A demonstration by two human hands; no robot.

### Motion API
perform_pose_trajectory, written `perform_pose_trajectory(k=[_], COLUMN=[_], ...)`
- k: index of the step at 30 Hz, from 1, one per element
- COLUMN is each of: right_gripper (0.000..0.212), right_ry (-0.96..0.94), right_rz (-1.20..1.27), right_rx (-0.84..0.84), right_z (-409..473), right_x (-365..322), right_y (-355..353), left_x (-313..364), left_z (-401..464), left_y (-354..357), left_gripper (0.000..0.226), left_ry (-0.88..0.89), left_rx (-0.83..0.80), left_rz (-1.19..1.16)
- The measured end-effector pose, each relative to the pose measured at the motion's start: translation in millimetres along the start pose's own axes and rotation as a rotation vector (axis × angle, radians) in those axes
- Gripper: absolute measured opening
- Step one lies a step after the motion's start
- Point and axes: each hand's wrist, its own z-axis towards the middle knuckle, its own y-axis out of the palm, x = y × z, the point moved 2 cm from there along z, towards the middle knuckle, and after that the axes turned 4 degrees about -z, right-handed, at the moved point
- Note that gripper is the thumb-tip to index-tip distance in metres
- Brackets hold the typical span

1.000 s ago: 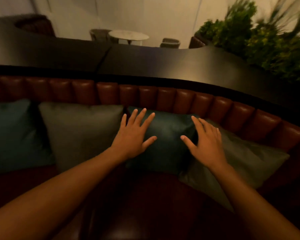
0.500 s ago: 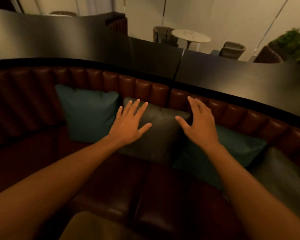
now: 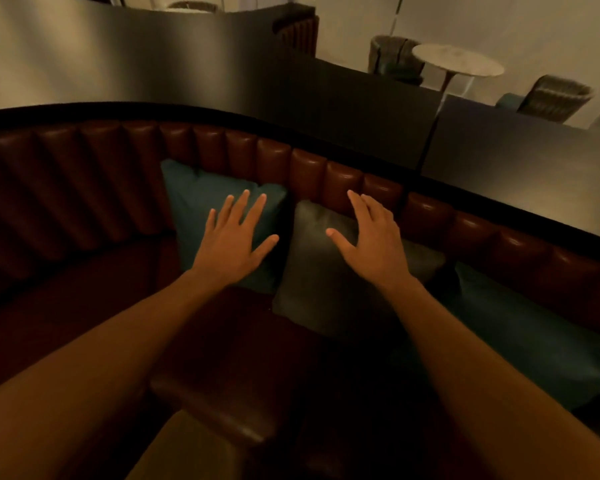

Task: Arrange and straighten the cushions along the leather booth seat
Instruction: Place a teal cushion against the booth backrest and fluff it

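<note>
Your left hand (image 3: 234, 237) and right hand (image 3: 369, 242) lay flat, holding nothing; the cushions (image 3: 201, 195) looked soft and light, best taken by the top corners.

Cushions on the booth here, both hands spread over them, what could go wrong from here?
1. The left hand is over the teal cushion and the right hand over the grey cushion; pushing both at once may widen the dark gap between them.
2. The grey cushion leans tilted against the leather backrest; a flat push might slide it down onto the seat.
3. It sits close against the second teal cushion, which could shift too.
</note>
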Motion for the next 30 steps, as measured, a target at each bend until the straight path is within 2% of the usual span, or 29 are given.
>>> perform_pose_trajectory(k=[8,15,20,23,30], right_gripper=[0.083,0.085,0.087,0.094,0.120], right_ry=[-0.026,0.079,0.202,0.317,0.450], right_rz=[0.105,0.195,0.230,0.289,0.369], right_rx=[-0.078,-0.145,-0.134,-0.086,-0.041], right_z=[35,58,69,68,63], right_x=[-46,-94,-123,-133,-153], right_y=[67,128,170,199,270], left_x=[-76,-153,-209,-248,-307], left_z=[5,29,48,52,58], left_y=[-5,8,25,39,90], left_gripper=[0.081,0.083,0.087,0.093,0.121], left_ry=[-0.121,-0.167,-0.108,-0.188,-0.181], left_rx=[-0.019,-0.022,-0.034,-0.037,-0.082], left_rz=[-0.033,-0.162,-0.221,-0.332,-0.369])
